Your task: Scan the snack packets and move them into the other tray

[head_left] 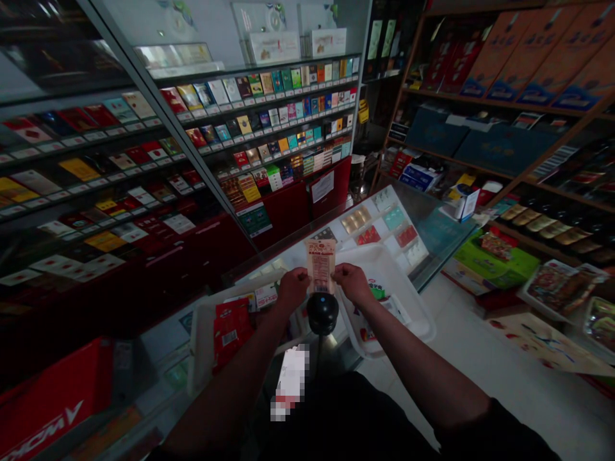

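A tan snack packet (321, 264) with printed text and a barcode at its lower end is stretched between my two hands. My left hand (293, 288) pinches its left edge, and my right hand (352, 280) pinches the right one. Directly below the packet is a round black scanner (322, 314) with a small blue light, its cable running down toward me. Left of the scanner, a white tray (196, 346) holds a red packet (232, 330) and other packs. Under my right forearm lies a second white tray (425, 326) with a few small packets in it.
The glass counter (423, 272) shows flat packs inside. Behind it stand shelves of cigarette packs (269, 118). Orange boxes (542, 57) and bottles fill the right shelving. A red box (57, 397) sits at lower left. Goods and a green box (500, 259) line the right floor.
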The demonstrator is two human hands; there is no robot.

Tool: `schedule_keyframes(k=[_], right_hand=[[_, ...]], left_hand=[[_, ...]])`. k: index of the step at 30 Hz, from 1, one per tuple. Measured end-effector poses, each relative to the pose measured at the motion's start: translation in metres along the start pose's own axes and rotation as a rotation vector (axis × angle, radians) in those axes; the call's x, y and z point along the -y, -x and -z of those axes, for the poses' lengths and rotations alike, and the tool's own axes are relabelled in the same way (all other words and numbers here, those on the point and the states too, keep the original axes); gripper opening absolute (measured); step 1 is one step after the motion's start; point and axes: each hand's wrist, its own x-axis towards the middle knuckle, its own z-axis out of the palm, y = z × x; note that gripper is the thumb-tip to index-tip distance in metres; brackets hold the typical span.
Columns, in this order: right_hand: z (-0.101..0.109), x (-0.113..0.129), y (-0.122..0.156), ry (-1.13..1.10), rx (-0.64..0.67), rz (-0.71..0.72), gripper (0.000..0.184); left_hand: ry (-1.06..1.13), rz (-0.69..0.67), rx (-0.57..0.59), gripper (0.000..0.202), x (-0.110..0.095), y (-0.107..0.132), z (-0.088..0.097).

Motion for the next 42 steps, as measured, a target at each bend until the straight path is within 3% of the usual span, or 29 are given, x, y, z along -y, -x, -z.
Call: schedule_keyframes(k=[11, 18, 24, 30, 35, 42], right_hand=[[0.018, 0.023, 0.002, -0.136, -0.100, 0.019, 0.019], [0.053, 0.025, 0.010, -0.141, -0.194, 0.020, 0.026], [0.079, 0.012, 0.022, -0.074, -0.283, -0.044, 0.026], [0.087, -0.005, 0.035, 0.005, -0.288, -0.132, 0.028], [0.086, -0.026, 0.041, 0.051, -0.279, -0.171, 0.030], [0.086, -0.057, 0.050, 0.391, -0.215, -0.263, 0.031]], left_hand=[[0.174, -0.028, -0.033, 0.014, -0.043, 0.009, 0.004], [0.363, -0.101, 0.077, 0.016, -0.058, 0.013, -0.026], [0.381, -0.044, 0.149, 0.016, -0.071, 0.024, -0.054], [0.462, 0.015, 0.232, 0.031, -0.081, 0.043, -0.074], [0.438, 0.033, 0.271, 0.036, -0.085, 0.060, -0.075], [0.329, -0.008, 0.225, 0.036, -0.079, 0.081, -0.067]])
